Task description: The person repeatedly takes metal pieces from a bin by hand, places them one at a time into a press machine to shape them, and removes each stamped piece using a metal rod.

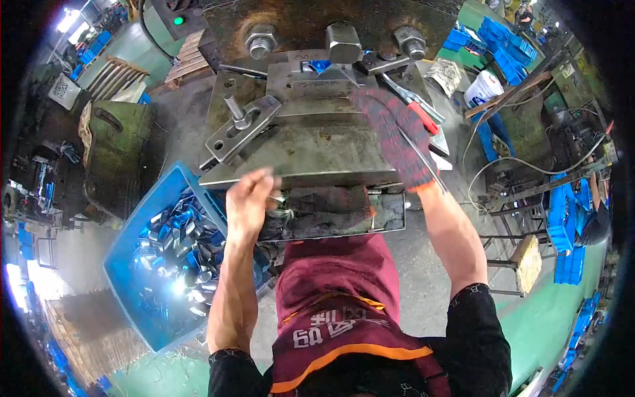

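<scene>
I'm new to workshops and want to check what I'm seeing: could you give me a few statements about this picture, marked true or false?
1. Both hands wear gloves. False: the right hand is gloved, but the left hand is bare.
2. The blue bin holds shiny metal pieces. True.
3. A white bucket stands on the person's left. False: the white bucket is on the right.
4. The right hand has a thin metal tool. True.
5. The apron is bright yellow. False: the apron is maroon.
</scene>
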Demonstrator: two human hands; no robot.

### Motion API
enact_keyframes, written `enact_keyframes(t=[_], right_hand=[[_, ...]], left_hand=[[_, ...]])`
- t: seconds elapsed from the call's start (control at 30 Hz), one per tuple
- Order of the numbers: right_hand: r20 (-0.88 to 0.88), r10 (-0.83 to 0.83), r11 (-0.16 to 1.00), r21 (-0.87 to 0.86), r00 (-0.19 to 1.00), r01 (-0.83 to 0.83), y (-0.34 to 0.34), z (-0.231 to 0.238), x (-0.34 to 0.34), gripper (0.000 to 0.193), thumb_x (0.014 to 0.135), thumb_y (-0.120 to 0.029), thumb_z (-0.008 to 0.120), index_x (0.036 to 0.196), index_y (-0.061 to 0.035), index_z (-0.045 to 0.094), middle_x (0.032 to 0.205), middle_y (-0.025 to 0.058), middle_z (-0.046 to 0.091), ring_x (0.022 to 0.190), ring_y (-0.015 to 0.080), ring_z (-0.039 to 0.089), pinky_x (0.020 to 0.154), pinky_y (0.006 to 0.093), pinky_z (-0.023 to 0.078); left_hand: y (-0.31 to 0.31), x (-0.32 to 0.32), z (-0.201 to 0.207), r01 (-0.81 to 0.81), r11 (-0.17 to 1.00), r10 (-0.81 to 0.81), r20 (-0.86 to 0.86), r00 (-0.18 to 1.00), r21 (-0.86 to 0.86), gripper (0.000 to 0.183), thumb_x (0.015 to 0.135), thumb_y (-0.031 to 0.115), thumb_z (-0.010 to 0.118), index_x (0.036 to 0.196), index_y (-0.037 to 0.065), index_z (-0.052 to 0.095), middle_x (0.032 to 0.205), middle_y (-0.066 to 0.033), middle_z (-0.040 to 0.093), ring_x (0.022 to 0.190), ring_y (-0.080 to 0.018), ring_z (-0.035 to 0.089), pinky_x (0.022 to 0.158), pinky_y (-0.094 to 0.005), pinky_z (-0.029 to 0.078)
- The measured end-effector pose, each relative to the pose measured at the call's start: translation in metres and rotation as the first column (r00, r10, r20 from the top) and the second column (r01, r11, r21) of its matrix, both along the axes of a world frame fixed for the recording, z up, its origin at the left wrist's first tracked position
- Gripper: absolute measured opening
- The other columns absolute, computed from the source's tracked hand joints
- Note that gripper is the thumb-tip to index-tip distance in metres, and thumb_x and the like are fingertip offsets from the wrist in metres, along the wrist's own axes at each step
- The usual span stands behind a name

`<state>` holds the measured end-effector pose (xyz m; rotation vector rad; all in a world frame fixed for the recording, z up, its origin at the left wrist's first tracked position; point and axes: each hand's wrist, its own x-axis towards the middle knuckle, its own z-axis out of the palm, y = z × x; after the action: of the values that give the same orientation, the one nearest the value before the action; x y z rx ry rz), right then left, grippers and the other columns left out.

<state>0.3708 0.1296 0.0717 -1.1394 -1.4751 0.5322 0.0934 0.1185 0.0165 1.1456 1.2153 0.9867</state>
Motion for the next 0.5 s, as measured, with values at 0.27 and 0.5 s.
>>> enact_keyframes(t=[0.27, 0.5], right_hand=[[0.024, 0.132, 0.99, -0.056, 0.991, -0.131, 0.0, 0.009, -0.016, 0.028, 0.095, -0.006, 0.051, 0.12, 0.0045, 0.055, 0.116, 0.0107, 0.062, 0.107, 0.0147, 0.058, 0.093, 0.0257, 0.045], [0.165, -0.01, 0.999, 0.038, 0.986, 0.004, -0.003, 0.003, -0.026, 0.023, 0.09, -0.013, 0.059, 0.112, -0.005, 0.061, 0.103, 0.0162, 0.066, 0.096, 0.0327, 0.064, 0.079, 0.0359, 0.052]], left_hand=[[-0.071, -0.034, -0.012, -0.052, 0.986, 0.049, -0.02, 0.999, -0.157, 0.027, 0.091, 0.015, 0.057, 0.112, -0.001, 0.061, 0.09, -0.008, 0.068, 0.072, -0.0126, 0.061, 0.062, -0.0257, 0.05], [-0.087, -0.044, -0.02, -0.022, 0.989, 0.028, 0.033, 0.999, -0.145, 0.025, 0.091, 0.013, 0.058, 0.11, -0.003, 0.062, 0.088, -0.0067, 0.067, 0.072, -0.012, 0.062, 0.062, -0.0258, 0.049]])
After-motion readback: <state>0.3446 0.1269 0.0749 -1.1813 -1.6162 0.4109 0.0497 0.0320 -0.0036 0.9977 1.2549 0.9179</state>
